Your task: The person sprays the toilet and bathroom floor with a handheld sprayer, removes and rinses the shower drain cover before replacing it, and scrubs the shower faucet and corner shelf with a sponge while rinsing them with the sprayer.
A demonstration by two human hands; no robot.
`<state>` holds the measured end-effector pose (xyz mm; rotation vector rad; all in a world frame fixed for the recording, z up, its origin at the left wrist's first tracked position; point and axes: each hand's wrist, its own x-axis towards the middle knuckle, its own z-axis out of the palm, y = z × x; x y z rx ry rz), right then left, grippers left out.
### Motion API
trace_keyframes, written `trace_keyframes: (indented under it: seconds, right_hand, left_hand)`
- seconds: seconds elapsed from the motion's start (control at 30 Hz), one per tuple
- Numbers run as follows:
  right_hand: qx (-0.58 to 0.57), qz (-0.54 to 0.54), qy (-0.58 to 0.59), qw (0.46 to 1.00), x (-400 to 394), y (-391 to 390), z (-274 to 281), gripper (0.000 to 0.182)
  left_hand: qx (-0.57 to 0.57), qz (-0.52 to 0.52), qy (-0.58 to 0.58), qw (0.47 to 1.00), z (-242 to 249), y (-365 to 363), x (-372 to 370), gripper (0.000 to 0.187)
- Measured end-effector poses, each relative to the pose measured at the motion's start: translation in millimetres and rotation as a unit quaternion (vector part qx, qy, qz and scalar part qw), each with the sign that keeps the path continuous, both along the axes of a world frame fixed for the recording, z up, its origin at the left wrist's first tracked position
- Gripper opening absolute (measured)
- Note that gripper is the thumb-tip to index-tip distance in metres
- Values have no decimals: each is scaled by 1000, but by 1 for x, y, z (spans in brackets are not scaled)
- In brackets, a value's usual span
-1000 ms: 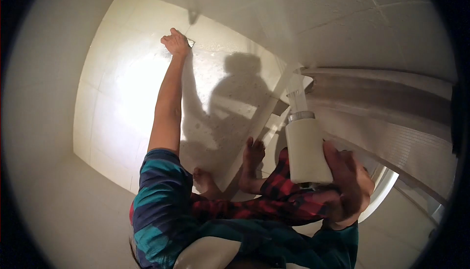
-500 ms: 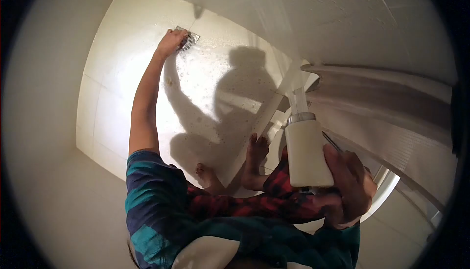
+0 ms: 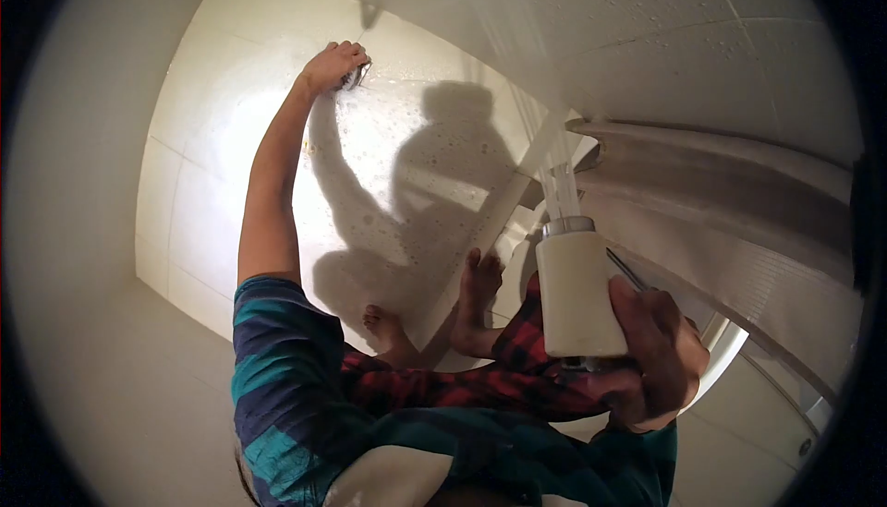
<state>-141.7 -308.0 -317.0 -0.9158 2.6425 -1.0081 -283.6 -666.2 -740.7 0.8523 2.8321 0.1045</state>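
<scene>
My left hand (image 3: 333, 64) reaches far down to the wet tiled floor (image 3: 231, 165) and closes its fingers on a small metal drain cover (image 3: 358, 71), lifted at one edge. My right hand (image 3: 651, 350) grips a white shower head (image 3: 577, 290), held close to my body. Water sprays (image 3: 554, 179) out of its face toward the floor. Soap bubbles dot the tiles around the drain.
My bare feet (image 3: 434, 313) stand on the wet floor beside a raised white threshold (image 3: 480, 248). A curved shower enclosure rail (image 3: 721, 165) runs along the right. Tiled wall (image 3: 647, 36) fills the top. My shadow falls across the floor.
My left hand has shifted slightly on the drain cover and now curls over it, tipping it up. The shower head stays in my right hand, still spraying.
</scene>
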Motion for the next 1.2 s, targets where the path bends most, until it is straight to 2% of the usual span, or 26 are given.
trace_keyframes:
  seconds: [0.1, 0.2, 0.23, 0.33, 0.37, 0.43, 0.53, 0.67, 0.7, 0.8, 0.9, 1.0, 1.1, 1.13, 1.2]
  right_hand:
    - [46, -30, -21, 998, 6, -4, 8, 51]
    - [30, 34, -83, 995, 11, 0, 12, 48]
    - [15, 50, -83, 995, 13, 0, 12, 48]
    - [-2, 90, -66, 994, 23, -6, 11, 49]
    - [9, 95, -52, 994, 25, -8, 11, 50]
    - [9, 104, -22, 994, 34, 0, 0, 52]
    - [-4, 128, 1, 992, 48, -7, -12, 54]
    - [-35, 148, 14, 988, 55, -17, -20, 55]
    - [-36, 152, 16, 988, 53, -20, -22, 55]
    - [-33, 162, 14, 986, 44, -23, -29, 54]
    - [-78, 184, -40, 979, 32, -35, -39, 54]
    - [-114, 211, -92, 966, 19, -36, -64, 49]
    - [-194, 145, -214, 947, 32, -20, -83, 47]
    - [-218, 110, -255, 936, 34, -16, -79, 48]
    - [-246, 113, -236, 933, 40, 3, -53, 48]
  left_hand:
    - [5, 112, 17, 994, 19, 6, 0, 42]
    - [47, 246, 44, 967, 36, 12, -3, 23]
    - [103, 345, 53, 931, 42, 20, -4, 17]
    - [256, 422, -36, 869, 32, 17, -19, 14]
    - [312, 450, -42, 836, 47, 23, -16, 12]
    - [418, 491, -44, 763, 83, 45, -10, 10]
    - [477, 545, 20, 689, 95, 47, -5, 10]
    - [477, 577, 77, 658, 99, 31, -5, 10]
    - [501, 599, 79, 620, 104, 30, -1, 11]
    - [537, 608, 44, 582, 106, 13, 2, 12]
    - [491, 634, -43, 596, 85, -13, 10, 17]
    - [685, 597, -109, 402, 144, 13, 64, 20]
    - [739, 610, 12, 285, 149, 19, 110, 19]
    - [689, 651, 38, 317, 167, 21, 113, 16]
    - [566, 727, 88, 380, 211, 38, 125, 12]
